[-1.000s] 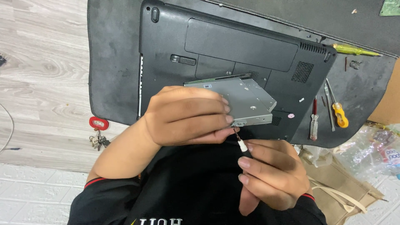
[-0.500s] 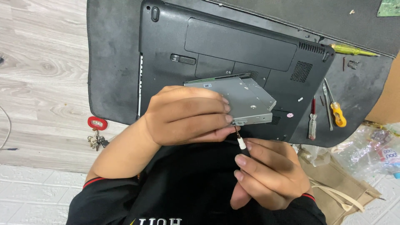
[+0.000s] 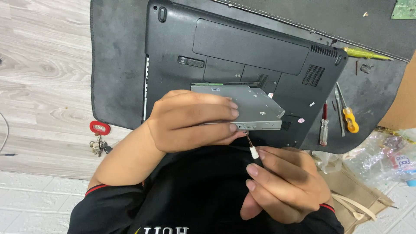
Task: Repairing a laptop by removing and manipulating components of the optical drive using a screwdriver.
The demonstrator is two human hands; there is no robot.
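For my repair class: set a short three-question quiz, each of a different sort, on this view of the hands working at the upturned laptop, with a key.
1. True or false: the left hand holds the silver drive above the black laptop.
2. Which tool is in the right hand? A) pliers B) a small screwdriver C) a brush
3. Fill in: on the grey mat, right of the laptop, lie a red-handled screwdriver and one with a ______ handle.

Key: 1 true; 2 B, its tip meets the drive's near edge; 3 orange.
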